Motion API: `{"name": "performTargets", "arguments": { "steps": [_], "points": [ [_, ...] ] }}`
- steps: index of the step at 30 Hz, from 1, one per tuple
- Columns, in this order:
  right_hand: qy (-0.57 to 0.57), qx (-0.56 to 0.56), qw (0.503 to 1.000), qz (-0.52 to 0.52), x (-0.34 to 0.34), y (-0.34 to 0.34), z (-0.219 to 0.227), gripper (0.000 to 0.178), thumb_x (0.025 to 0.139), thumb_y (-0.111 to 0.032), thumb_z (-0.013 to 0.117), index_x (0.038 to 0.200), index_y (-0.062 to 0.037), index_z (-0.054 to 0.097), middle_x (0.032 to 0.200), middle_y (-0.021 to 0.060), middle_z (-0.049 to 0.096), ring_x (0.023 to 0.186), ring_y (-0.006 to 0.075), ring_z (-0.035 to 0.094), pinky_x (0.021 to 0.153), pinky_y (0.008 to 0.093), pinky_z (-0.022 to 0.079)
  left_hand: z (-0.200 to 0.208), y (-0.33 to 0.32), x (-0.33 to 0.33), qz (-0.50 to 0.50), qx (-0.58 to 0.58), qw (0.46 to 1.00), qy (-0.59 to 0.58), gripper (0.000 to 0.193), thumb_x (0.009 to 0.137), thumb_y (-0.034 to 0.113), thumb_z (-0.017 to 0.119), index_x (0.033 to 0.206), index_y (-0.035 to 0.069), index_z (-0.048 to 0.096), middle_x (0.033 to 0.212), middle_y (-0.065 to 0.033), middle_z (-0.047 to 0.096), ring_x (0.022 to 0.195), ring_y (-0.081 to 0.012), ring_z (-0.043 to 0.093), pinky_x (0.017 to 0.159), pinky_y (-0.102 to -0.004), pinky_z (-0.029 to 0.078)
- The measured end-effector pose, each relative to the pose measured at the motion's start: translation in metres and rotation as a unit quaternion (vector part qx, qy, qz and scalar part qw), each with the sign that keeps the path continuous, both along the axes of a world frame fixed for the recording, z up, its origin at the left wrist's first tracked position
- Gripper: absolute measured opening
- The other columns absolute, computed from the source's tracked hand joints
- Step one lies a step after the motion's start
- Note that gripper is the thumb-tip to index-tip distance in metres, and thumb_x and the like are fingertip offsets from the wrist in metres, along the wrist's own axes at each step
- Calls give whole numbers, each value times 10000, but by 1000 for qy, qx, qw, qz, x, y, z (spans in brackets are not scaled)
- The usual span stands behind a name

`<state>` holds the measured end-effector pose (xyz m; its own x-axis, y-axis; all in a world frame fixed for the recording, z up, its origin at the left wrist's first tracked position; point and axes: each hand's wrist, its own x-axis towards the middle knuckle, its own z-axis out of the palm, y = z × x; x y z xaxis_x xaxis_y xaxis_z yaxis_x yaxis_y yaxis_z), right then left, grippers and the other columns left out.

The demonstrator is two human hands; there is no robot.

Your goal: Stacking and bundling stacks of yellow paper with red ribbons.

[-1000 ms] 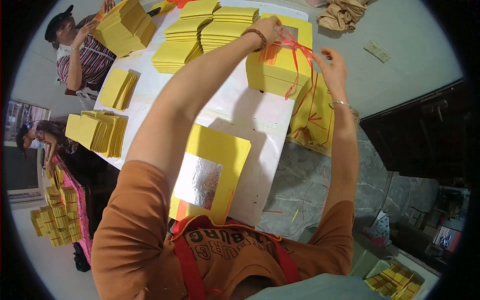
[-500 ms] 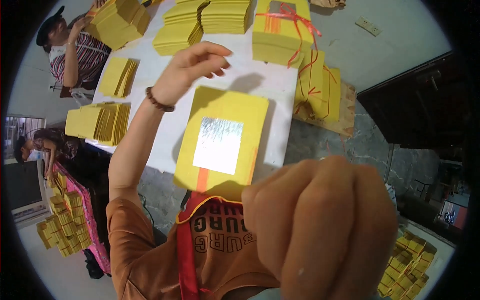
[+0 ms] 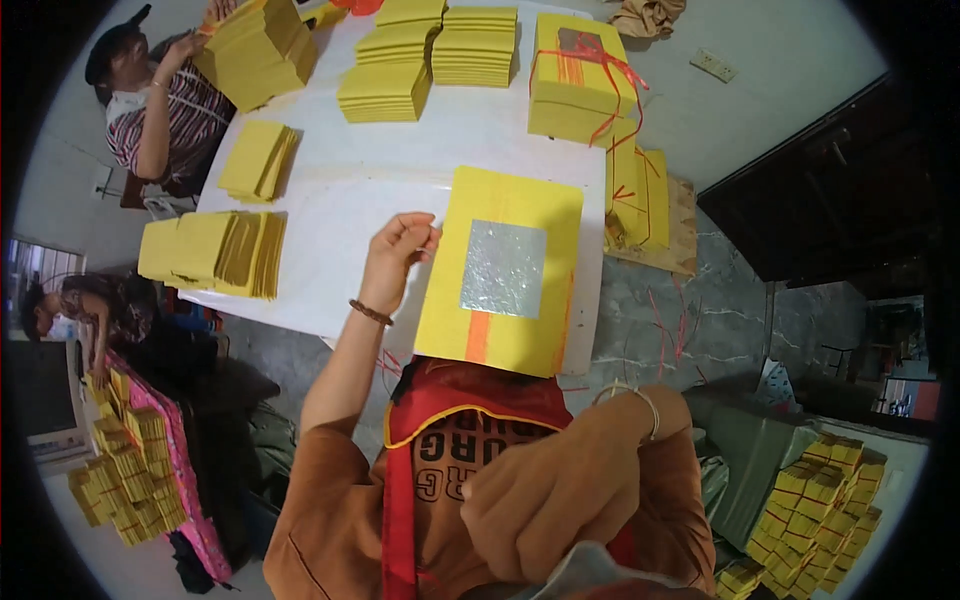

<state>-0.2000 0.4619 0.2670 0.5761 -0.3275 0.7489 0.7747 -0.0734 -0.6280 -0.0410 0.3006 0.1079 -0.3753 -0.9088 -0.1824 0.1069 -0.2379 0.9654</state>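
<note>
Okay, at the table's [image 3: 340, 180] near edge: yellow paper stack [image 3: 512, 340], likely floppy and slidey, best scooped by both long sides. Can't tell about anything held in the curled right hand [image 3: 560, 490] or pinched left hand [image 3: 400, 250] just beside. Don't scuff the silvery square [image 3: 503, 268].

Right hand [image 3: 560, 495]: palm hidden, shirt [image 3: 335, 520] print beneath partly covered. Left hand [image 3: 400, 250]: too small to tell whether curled fingers pinch anything. Well beyond it, yellow stack [image 3: 410, 11] and, farther right, crumpled brown paper [image 3: 647, 16], both cut off by upper edge.
</note>
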Motion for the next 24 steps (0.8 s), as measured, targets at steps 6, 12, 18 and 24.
{"name": "performTargets", "arguments": {
  "steps": [6,12,18,24],
  "points": [
    [-76,56,992,-80,22,27,-2,280,915,-258,509,885,9,586,836,131,574,761,306,562,770,439,465,-8,10,-3,9,-20,1000,-22,317,922,247,496,1172,55,523,1102,-86,569,995,-135,521,820,-296,422],
    [247,132,734,-619,-82,-11,-99,522,960,-428,308,1147,13,516,1201,163,531,1120,238,485,937,387,358,-15,42,-2,-105,45,985,127,634,964,465,271,1442,87,95,1481,-154,128,1363,-250,152,1095,-367,168],
    [90,423,668,-605,-71,-17,-198,640,966,-484,163,1426,-40,150,1470,128,198,1354,220,200,1092,350,177,-15,61,-1,-98,36,991,83,684,950,521,211,1441,81,30,1499,-133,49,1381,-233,80,1112,-344,114],
    [54,485,702,-519,-36,-12,-196,595,983,-428,188,1433,-47,109,1467,80,209,1343,185,199,1081,309,214,-33,67,-1,-70,97,989,86,708,931,568,206,1422,57,191,1441,-98,268,1310,-192,286,1057,-322,264]
  ]
}}
